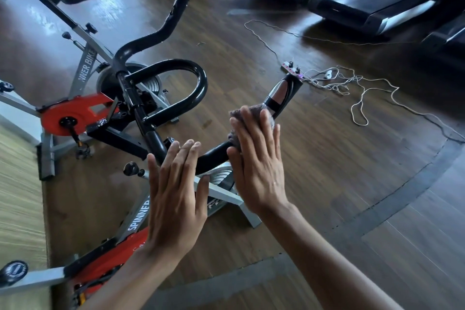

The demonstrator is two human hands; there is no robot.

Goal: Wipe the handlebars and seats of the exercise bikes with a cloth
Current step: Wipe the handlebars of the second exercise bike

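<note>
Pressing the cloth [255,110] flat-fingered onto the handlebar [214,155], the right hand [256,166] hides most of it; the left hand [176,199], fingers straight, covers the bar's middle, contact unclear.

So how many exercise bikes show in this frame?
2. One grey-framed spinner bike with a red wheel cover is nearest, where the right hand presses a grey cloth on its black handlebar; the second bike stands beyond it, left. Others may be out of frame.

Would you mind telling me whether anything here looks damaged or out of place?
Yes: the right handlebar grip looks worn through, showing a shiny patch, and a tangled cord lies loose on the floor.
</note>
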